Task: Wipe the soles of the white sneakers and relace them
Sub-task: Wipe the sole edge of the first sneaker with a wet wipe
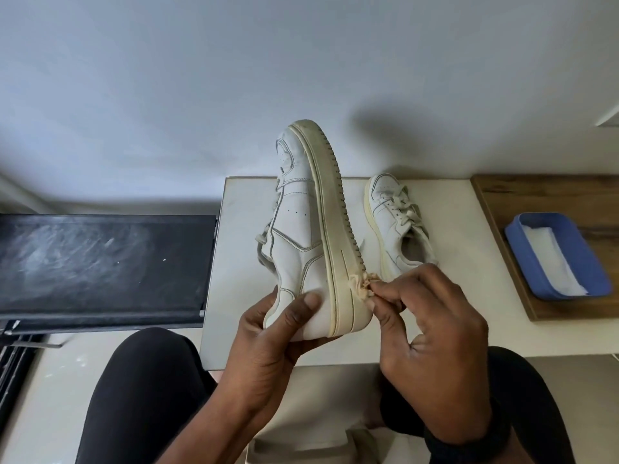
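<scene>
Centrally, the left hand (278,333) grips the heel of a white sneaker (301,229), held on its side above the counter (241,262), toe pointing away. Fingers (388,291) of the right hand (432,329) pinch a crumpled beige wipe (363,283) against the sole's edge. The second sneaker (398,222) stands upright on the counter, with a blue tray (556,256) farther right.

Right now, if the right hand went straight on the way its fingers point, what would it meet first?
The right hand pinches a crumpled wipe, which seems to touch the midsole of the held sneaker near its heel; that midsole would come first, I judge.
</scene>
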`<state>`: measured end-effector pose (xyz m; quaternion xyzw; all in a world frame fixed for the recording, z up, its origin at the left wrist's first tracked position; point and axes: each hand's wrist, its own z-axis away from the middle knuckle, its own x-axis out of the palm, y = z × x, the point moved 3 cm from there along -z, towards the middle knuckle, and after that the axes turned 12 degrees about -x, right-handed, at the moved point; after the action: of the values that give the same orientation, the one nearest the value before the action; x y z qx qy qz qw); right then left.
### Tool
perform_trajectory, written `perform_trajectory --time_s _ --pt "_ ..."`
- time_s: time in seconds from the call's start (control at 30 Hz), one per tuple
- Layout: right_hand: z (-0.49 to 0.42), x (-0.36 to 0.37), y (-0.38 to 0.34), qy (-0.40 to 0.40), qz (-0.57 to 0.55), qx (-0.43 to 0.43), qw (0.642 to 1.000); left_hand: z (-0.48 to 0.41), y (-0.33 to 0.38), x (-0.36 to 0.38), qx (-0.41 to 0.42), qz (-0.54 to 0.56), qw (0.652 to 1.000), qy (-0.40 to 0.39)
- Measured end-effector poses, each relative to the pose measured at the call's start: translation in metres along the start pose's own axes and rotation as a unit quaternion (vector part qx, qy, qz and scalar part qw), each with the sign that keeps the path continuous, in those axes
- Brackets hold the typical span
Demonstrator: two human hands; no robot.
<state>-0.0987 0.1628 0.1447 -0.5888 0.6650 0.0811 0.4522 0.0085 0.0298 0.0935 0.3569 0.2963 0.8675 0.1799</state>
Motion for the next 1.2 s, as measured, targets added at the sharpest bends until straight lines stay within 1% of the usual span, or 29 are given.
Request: perform_trajectory --time_s 0.07,0.23,0.3,0.47,0.63,0.7,0.8,0.87,0.97,1.03,1.1,1.2 --pt "0.001 0.001 -0.002 -0.001 0.003 -0.008 1.0 0.0 0.001 0.0 0.009 -0.002 1.0 0.004" --pt "0.004 0.012 -0.031 -0.029 -0.002 -0.074 0.997 0.002 0.001 0.001 0.014 -0.01 1.0 -0.001" --pt "0.001 0.011 -0.028 -0.031 0.003 -0.072 0.997 0.002 0.001 0.0 0.016 -0.005 1.0 -0.004" --pt "-0.006 0.001 -0.005 0.003 0.006 -0.02 1.0 0.003 0.001 0.002 0.018 -0.015 1.0 -0.002" --pt "-0.001 0.013 -0.019 -0.036 -0.022 -0.061 0.997 0.002 -0.002 -0.001 0.0 -0.008 1.0 -0.019" --pt "0.0 0.016 -0.019 -0.045 -0.027 -0.063 0.997 0.001 -0.002 -0.004 -0.007 -0.006 1.0 -0.027" --pt "-0.001 0.015 -0.011 -0.031 -0.03 -0.043 0.998 -0.001 0.001 -0.006 -0.014 -0.018 0.998 -0.064" --pt "-0.001 0.012 -0.006 -0.012 -0.051 -0.003 0.999 -0.001 0.001 -0.005 -0.021 -0.04 0.995 -0.088" --pt "0.0 0.011 -0.004 0.008 -0.114 0.071 0.991 -0.001 -0.002 -0.004 -0.029 -0.062 0.992 -0.11" --pt "0.002 0.012 -0.007 0.01 -0.126 0.089 0.988 0.0 -0.003 -0.003 -0.035 -0.064 0.989 -0.125" --pt "0.004 0.012 -0.011 0.014 -0.117 0.075 0.99 0.0 -0.002 -0.003 -0.036 -0.063 0.992 -0.108" --pt "0.006 0.014 -0.018 0.0 -0.081 0.052 0.995 0.0 0.0 -0.007 -0.011 -0.111 0.993 -0.036"
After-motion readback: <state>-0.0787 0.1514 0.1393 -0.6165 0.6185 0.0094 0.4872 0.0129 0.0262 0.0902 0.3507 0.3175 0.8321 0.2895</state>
